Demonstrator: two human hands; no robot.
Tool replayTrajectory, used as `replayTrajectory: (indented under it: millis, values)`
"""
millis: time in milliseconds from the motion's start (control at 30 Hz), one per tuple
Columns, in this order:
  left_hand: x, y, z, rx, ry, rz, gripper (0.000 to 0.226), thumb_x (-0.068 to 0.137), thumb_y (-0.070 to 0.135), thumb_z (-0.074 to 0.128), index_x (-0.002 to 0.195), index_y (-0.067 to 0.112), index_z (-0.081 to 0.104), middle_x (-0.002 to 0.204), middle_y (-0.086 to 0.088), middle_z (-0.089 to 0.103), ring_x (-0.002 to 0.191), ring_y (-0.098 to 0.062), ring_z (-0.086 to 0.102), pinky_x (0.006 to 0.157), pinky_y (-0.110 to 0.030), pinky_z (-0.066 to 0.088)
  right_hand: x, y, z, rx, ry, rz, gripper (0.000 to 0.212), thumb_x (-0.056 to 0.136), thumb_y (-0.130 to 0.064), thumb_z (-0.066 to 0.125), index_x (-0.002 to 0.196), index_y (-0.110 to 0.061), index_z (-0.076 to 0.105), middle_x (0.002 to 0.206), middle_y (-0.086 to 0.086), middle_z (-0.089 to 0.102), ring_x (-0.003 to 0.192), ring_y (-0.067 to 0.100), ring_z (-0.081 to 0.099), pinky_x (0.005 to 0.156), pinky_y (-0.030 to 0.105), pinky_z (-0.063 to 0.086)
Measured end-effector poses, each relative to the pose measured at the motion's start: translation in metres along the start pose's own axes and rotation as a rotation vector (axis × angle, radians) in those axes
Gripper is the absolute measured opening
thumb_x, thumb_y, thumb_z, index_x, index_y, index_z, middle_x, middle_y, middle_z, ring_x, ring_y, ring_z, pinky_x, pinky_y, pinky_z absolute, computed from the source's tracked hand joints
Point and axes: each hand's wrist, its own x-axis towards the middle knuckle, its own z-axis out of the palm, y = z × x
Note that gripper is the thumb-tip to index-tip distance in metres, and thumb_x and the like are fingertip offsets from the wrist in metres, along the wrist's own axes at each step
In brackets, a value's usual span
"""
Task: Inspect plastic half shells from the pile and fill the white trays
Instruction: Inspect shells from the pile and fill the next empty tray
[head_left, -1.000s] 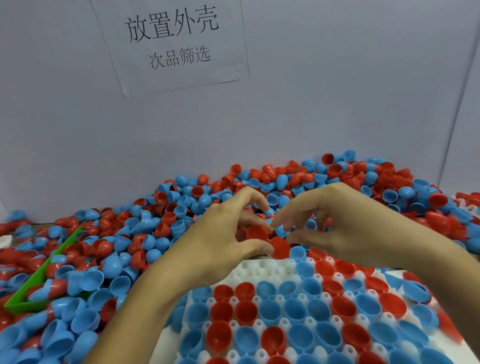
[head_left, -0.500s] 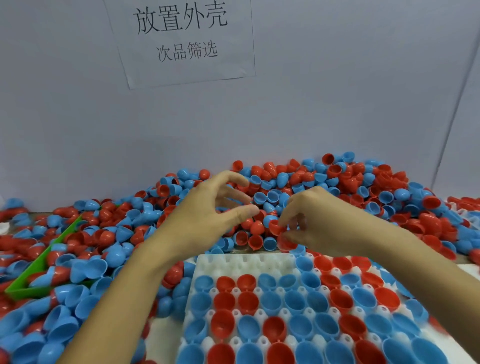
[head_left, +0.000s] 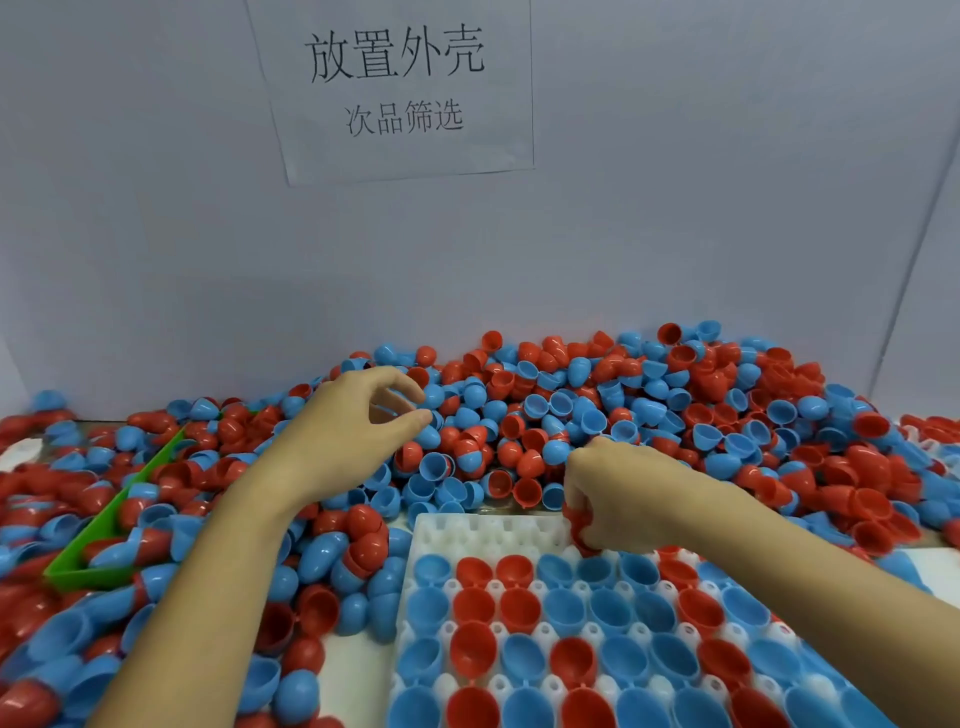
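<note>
Glossy, the right hand (head_left: 615, 496) clamps red shells (head_left: 575, 517) at the ribbed tray's (head_left: 488, 532) twelve o'clock edge; the left hand (head_left: 353, 431) hovers, fingers apart.

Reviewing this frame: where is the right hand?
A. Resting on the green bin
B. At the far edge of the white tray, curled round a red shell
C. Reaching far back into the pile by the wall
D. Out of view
B: the right hand sits at the far edge of the white tray, fingers curled round a red half shell, over the empty back row.
</note>
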Motion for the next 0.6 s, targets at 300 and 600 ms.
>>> replayTrajectory:
  millis: [300,600]
  values:
    - [-0.003,-0.014,-0.009,0.31,-0.182,-0.108,0.009,0.095,0.027,0.066,0.097,0.022,0.073,0.101,0.009,0.069,0.092,-0.003,0.062,0.078,-0.016,0.047,-0.004,-0.005,-0.011,-0.061,-0.029,0.041,0.03,0.084,-0.023,0.064,0.061,-0.015,0.045,0.065,0.001,0.047,0.054,0.021,0.043,0.048,0.032,0.038]
    - [-0.005,-0.03,0.006,0.507,-0.384,-0.272,0.03,0.087,0.033,0.078,0.111,0.015,0.071,0.12,0.0,0.064,0.097,-0.013,0.059,0.073,-0.018,0.046,-0.037,0.029,-0.042,0.222,0.162,-0.036,0.021,0.092,-0.049,0.06,0.111,-0.043,0.068,0.11,-0.026,0.059,0.099,-0.007,0.057,0.079,0.01,0.043]
